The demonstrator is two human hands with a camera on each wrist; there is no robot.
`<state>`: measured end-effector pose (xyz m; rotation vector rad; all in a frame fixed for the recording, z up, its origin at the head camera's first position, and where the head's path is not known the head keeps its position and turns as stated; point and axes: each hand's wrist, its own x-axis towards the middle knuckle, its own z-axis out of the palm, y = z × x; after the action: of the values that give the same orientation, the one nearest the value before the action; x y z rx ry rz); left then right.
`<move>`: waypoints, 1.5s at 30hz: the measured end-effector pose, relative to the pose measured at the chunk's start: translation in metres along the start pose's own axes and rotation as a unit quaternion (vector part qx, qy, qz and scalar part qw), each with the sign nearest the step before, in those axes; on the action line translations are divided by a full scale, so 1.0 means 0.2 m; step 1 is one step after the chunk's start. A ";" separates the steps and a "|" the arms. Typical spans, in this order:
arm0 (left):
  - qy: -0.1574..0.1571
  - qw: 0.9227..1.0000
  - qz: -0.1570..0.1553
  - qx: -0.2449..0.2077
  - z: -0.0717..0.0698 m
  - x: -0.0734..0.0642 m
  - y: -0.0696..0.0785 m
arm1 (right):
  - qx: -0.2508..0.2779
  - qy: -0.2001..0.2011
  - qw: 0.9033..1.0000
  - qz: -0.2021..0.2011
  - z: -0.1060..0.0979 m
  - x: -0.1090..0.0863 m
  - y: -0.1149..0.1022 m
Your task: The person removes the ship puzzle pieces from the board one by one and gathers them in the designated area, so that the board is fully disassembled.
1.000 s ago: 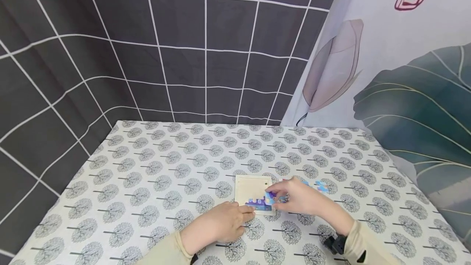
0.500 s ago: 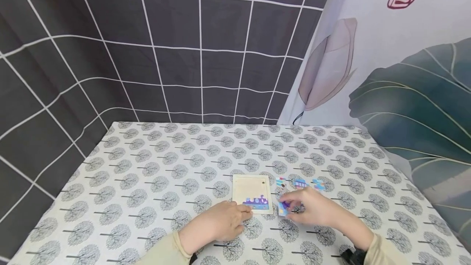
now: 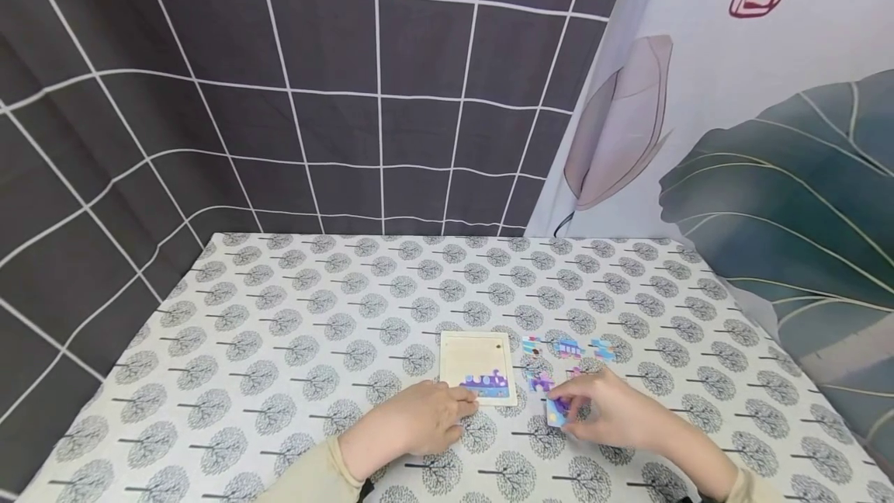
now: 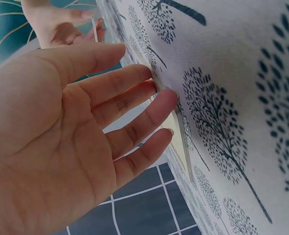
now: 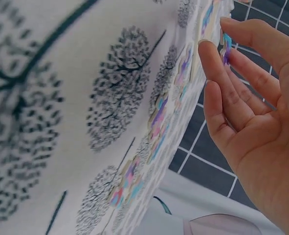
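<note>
A square cream puzzle tray (image 3: 469, 352) lies on the patterned cloth, with joined blue and purple puzzle pieces (image 3: 486, 386) along its near side. At the tray's lower left, my left hand (image 3: 427, 416) rests its fingertips on the border; in the left wrist view its fingers (image 4: 139, 125) are loosely bent, and nothing sits in the palm. My right hand (image 3: 618, 410), right of the tray, pinches a blue and purple puzzle piece (image 3: 555, 414) between thumb and fingers, tilted and just above the cloth. The same piece (image 5: 226, 49) shows edge-on in the right wrist view.
Loose puzzle pieces lie right of the tray: a striped one (image 3: 531, 345), a blue and pink one (image 3: 569, 348), a light blue one (image 3: 602, 349) and a purple one (image 3: 541, 382). A dark gridded curtain (image 3: 321, 130) hangs behind the table.
My right hand has drawn the puzzle piece off the tray's right side, rightward and toward me, uncovering the pieces in the tray and beside it. My left hand has stayed at the tray's border.
</note>
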<state>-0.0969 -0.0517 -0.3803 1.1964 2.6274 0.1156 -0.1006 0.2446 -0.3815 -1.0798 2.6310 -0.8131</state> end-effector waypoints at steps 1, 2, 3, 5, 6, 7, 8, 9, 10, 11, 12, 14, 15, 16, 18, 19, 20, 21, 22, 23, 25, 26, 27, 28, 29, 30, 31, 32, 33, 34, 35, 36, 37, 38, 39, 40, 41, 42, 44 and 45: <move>0.000 1.000 0.000 0.001 0.00 0.00 0.00 | 0.010 -0.003 1.000 0.008 0.00 -0.01 0.00; -0.001 1.000 0.001 0.001 0.00 0.00 0.00 | 0.020 -0.005 1.000 0.013 0.00 -0.02 0.00; -0.002 1.000 0.001 0.001 0.00 0.00 0.00 | 0.029 -0.007 0.999 0.018 0.00 -0.02 0.00; -0.002 1.000 0.001 0.001 0.00 0.00 0.00 | 0.040 -0.010 0.999 0.027 0.00 -0.03 -0.01; -0.002 1.000 0.001 0.000 0.00 0.00 0.00 | 0.041 -0.009 0.999 0.026 0.01 -0.03 -0.01; -0.003 1.000 0.001 -0.001 -0.01 0.00 0.00 | 0.036 -0.008 0.999 0.022 0.01 -0.04 -0.01; -0.003 1.000 0.002 -0.002 -0.01 0.00 0.00 | 0.026 -0.004 1.000 0.018 0.02 -0.04 -0.02; -0.003 1.000 0.002 -0.003 -0.01 0.00 0.00 | 0.010 0.000 1.000 0.014 0.02 -0.04 -0.02; -0.003 1.000 0.002 -0.004 -0.01 0.00 0.00 | -0.006 0.004 1.000 0.009 0.03 -0.04 -0.03; -0.003 1.000 0.002 -0.006 -0.01 0.00 0.00 | -0.024 0.008 1.000 0.005 0.04 -0.04 -0.03; -0.004 1.000 0.002 -0.008 0.00 0.00 0.00 | -0.038 0.011 0.999 0.005 0.04 -0.04 -0.04; -0.004 1.000 0.001 -0.010 0.00 0.00 0.00 | -0.067 0.016 0.998 0.011 0.05 -0.04 -0.05; -0.005 1.000 0.001 -0.011 0.00 0.00 0.00 | -0.077 0.016 0.997 0.013 0.06 -0.04 -0.05; -0.005 1.000 0.001 -0.012 0.00 0.00 0.00 | -0.085 0.015 0.996 0.016 0.06 -0.03 -0.06; -0.006 1.000 0.001 -0.013 0.00 0.01 0.00 | -0.101 0.013 0.994 0.024 0.07 -0.02 -0.06; -0.007 1.000 0.001 -0.013 0.00 0.00 0.00 | -0.113 0.014 0.993 0.026 0.08 -0.02 -0.07; -0.007 1.000 0.001 -0.013 -0.01 0.00 0.00 | -0.123 0.016 0.992 0.027 0.08 -0.02 -0.07; -0.008 1.000 0.001 -0.013 -0.01 0.00 0.00 | -0.134 0.019 0.990 0.027 0.09 -0.02 -0.08; -0.009 1.000 0.001 -0.013 -0.01 0.00 0.00 | -0.141 0.021 0.989 0.028 0.09 -0.01 -0.08; -0.010 1.000 0.000 -0.013 -0.01 0.00 0.00 | -0.149 0.023 0.988 0.027 0.09 -0.01 -0.08; -0.011 1.000 -0.001 -0.012 -0.01 0.00 0.00 | -0.157 0.031 0.987 0.025 0.10 -0.01 -0.08; -0.011 1.000 -0.001 -0.012 -0.01 0.00 0.00 | -0.159 0.034 0.986 0.025 0.11 -0.01 -0.08; -0.011 1.000 -0.001 -0.013 -0.01 0.00 0.00 | -0.159 0.036 0.986 0.025 0.11 -0.01 -0.08; -0.011 1.000 -0.002 -0.014 -0.01 0.00 0.00 | -0.158 0.037 0.986 0.025 0.12 -0.01 -0.08; -0.010 1.000 -0.002 -0.015 -0.01 0.00 0.00 | -0.158 0.039 0.986 0.026 0.12 -0.01 -0.08; -0.008 1.000 -0.002 -0.016 -0.01 0.00 0.00 | -0.160 0.041 0.986 0.026 0.12 -0.01 -0.08; -0.008 1.000 -0.002 -0.016 -0.01 0.00 0.00 | -0.162 0.042 0.986 0.026 0.12 -0.01 -0.08; -0.007 1.000 -0.002 -0.016 -0.01 0.00 0.00 | -0.164 0.043 0.985 0.025 0.12 -0.01 -0.08; -0.006 1.000 -0.001 -0.016 -0.01 0.00 0.00 | -0.167 0.043 0.985 0.023 0.12 -0.01 -0.08; -0.006 1.000 -0.001 -0.014 -0.01 0.00 0.00 | -0.170 0.043 0.984 0.021 0.12 -0.01 -0.08; -0.005 1.000 -0.001 -0.013 -0.01 0.00 0.00 | -0.173 0.044 0.984 0.018 0.12 -0.01 -0.08; -0.006 1.000 0.000 -0.011 -0.01 0.00 0.00 | -0.177 0.044 0.983 0.017 0.12 -0.01 -0.08; -0.006 1.000 0.001 -0.009 -0.01 0.00 0.00 | -0.179 0.044 0.983 0.016 0.12 -0.01 -0.08; -0.006 1.000 0.002 -0.008 -0.01 0.00 0.00 | -0.181 0.044 0.982 0.016 0.12 -0.01 -0.08; -0.007 1.000 0.002 -0.008 -0.01 0.00 0.00 | -0.183 0.043 0.982 0.016 0.12 -0.01 -0.08; -0.007 1.000 0.003 -0.009 -0.01 0.00 0.00 | -0.184 0.042 0.982 0.016 0.12 -0.01 -0.08; -0.007 1.000 0.004 -0.009 -0.02 0.00 0.00 | -0.186 0.041 0.982 0.015 0.12 -0.01 -0.07; -0.007 1.000 0.004 -0.009 -0.02 0.00 0.00 | -0.188 0.039 0.981 0.015 0.12 -0.01 -0.07; -0.007 1.000 0.007 -0.008 -0.02 0.00 0.00 | -0.194 0.039 0.980 0.012 0.12 -0.01 -0.07; -0.006 1.000 0.008 -0.008 -0.02 0.00 0.00 | -0.198 0.039 0.979 0.010 0.12 -0.01 -0.07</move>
<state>-0.0984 -0.0515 -0.3774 1.2102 2.6019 0.1313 -0.0819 0.2280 -0.3933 -1.1228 2.9449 -0.3352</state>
